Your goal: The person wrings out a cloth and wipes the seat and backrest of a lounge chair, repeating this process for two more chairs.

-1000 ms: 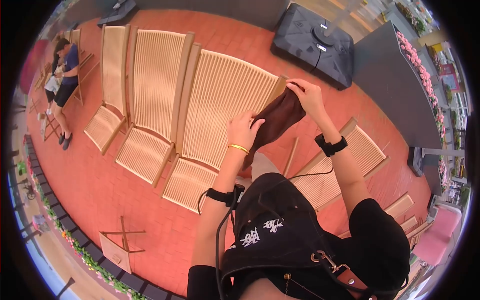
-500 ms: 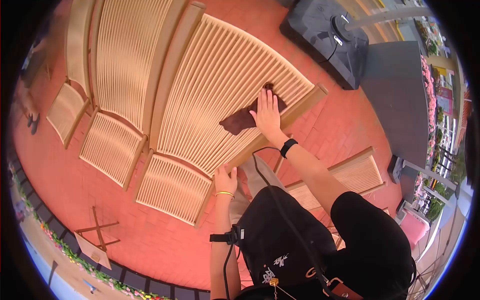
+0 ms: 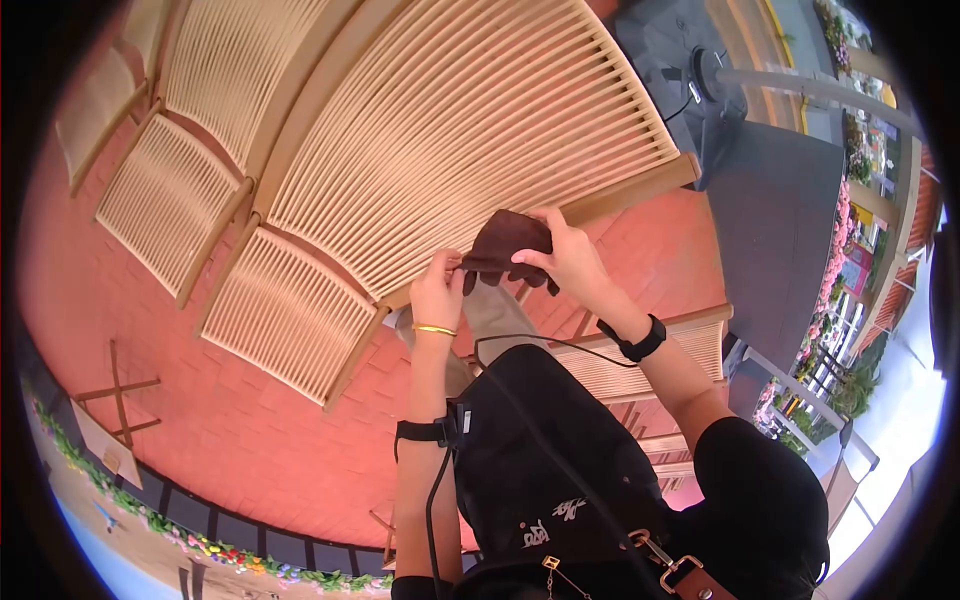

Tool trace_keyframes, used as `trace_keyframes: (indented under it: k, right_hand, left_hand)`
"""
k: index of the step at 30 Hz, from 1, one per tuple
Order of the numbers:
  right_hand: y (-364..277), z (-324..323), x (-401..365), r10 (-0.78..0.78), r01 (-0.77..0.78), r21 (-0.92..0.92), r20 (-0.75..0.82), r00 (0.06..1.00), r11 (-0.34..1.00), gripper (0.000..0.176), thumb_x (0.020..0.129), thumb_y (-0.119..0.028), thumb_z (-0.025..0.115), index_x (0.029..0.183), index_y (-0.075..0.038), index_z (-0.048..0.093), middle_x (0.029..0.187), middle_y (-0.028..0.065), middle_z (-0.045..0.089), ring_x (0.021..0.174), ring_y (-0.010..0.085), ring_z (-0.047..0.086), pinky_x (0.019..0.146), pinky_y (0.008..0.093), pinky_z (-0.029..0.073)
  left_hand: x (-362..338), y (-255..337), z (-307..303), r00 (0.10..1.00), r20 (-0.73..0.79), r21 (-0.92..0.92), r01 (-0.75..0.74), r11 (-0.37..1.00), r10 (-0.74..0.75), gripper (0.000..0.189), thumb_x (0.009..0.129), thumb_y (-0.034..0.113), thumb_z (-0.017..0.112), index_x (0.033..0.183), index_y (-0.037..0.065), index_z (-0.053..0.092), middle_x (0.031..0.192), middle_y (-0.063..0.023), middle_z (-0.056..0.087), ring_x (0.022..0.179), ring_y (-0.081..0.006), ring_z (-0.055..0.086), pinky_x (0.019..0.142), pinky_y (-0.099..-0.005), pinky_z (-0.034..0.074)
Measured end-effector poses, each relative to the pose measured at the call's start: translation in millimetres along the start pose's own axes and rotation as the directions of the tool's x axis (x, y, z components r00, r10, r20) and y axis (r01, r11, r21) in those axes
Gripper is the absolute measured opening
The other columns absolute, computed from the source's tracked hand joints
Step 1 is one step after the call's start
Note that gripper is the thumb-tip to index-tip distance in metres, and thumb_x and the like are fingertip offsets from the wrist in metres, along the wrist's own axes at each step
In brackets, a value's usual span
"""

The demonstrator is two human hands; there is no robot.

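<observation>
A dark brown cloth [image 3: 508, 245] is stretched between my two hands, just off the near edge of a slatted wooden lounge chair [image 3: 440, 130]. My left hand [image 3: 437, 292] pinches the cloth's left corner. On its right side, my right hand [image 3: 572, 262] grips it with the thumb laid over the front. The cloth's lower edge hangs in loose folds above my trouser leg. Pale narrow slats run across the chair between thicker side rails, and a shorter slatted section [image 3: 290, 315] joins it at the lower left.
More slatted chairs [image 3: 170, 200] stand in a row to the left. A dark umbrella base [image 3: 650, 60] with a pole sits beyond the chair's far end, near a grey panel [image 3: 770, 200]. A small folding stand [image 3: 118, 395] is at the lower left on red brick paving [image 3: 270, 430].
My right hand has lifted the cloth off the slats and brought it toward me. My left hand has left the chair rail and taken hold of the cloth. The view has shifted.
</observation>
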State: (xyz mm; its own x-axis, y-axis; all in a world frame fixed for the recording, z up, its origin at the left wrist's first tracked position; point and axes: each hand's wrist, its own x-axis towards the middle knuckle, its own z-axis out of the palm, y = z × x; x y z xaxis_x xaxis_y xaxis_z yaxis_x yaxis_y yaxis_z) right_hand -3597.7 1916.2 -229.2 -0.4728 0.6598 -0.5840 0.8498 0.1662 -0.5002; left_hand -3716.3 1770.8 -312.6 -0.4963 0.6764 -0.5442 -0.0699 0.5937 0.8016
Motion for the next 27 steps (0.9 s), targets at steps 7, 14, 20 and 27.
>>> trace_keyframes:
  k: [7, 14, 20, 27]
  right_hand:
    - [-22.9, -127.5, -40.8, -0.385, 0.090, -0.534, -0.473, 0.793, 0.841, 0.013, 0.077, -0.017, 0.066, 0.082, -0.005, 0.063, 0.080, 0.0088, 0.058, 0.066, 0.0242, 0.059, 0.054, 0.0315, 0.046]
    - [-55.6, -171.7, -100.6, -0.167, -0.089, -0.482, -0.464, 0.870, 0.872, 0.014, 0.073, -0.010, 0.068, 0.085, -0.002, 0.067, 0.078, 0.0081, 0.054, 0.060, 0.0171, 0.055, 0.052, 0.0265, 0.043]
    - [-36.1, -203.2, -80.9, -0.144, -0.050, -0.397, -0.443, 0.885, 0.916, 0.015, 0.076, -0.012, 0.067, 0.073, 0.002, 0.064, 0.050, 0.0124, 0.042, 0.042, 0.0162, 0.036, 0.042, 0.0264, 0.032]
    - [46.3, -167.2, 25.3, -0.591, -0.288, -0.786, -0.607, 0.532, 0.547, 0.032, 0.085, -0.029, 0.055, 0.111, -0.010, 0.056, 0.117, 0.0125, 0.050, 0.105, 0.0299, 0.048, 0.084, 0.0403, 0.041]
  left_hand:
    - [23.2, 122.5, 15.1, 0.682, -0.055, 0.170, -0.713, 0.680, 0.729, 0.013, 0.066, 0.000, 0.065, 0.077, 0.004, 0.059, 0.075, -0.0069, 0.058, 0.070, -0.0246, 0.056, 0.064, -0.0341, 0.045]
    - [-1.4, 165.7, 20.1, 0.527, -0.022, 0.099, -0.844, 0.526, 0.850, 0.022, 0.056, -0.001, 0.069, 0.076, 0.006, 0.061, 0.073, -0.0036, 0.057, 0.068, -0.0201, 0.055, 0.061, -0.0307, 0.045]
    - [34.2, 205.3, 29.8, 0.424, -0.174, -0.073, -0.905, 0.418, 0.889, 0.021, 0.059, -0.003, 0.069, 0.076, 0.004, 0.061, 0.073, -0.0061, 0.059, 0.064, -0.0206, 0.057, 0.056, -0.0292, 0.046]
    - [123.5, 200.2, 82.3, 0.365, -0.078, 0.177, -0.910, 0.374, 0.928, 0.032, 0.069, 0.005, 0.066, 0.099, 0.007, 0.057, 0.108, -0.0096, 0.056, 0.101, -0.0292, 0.052, 0.086, -0.0369, 0.043]
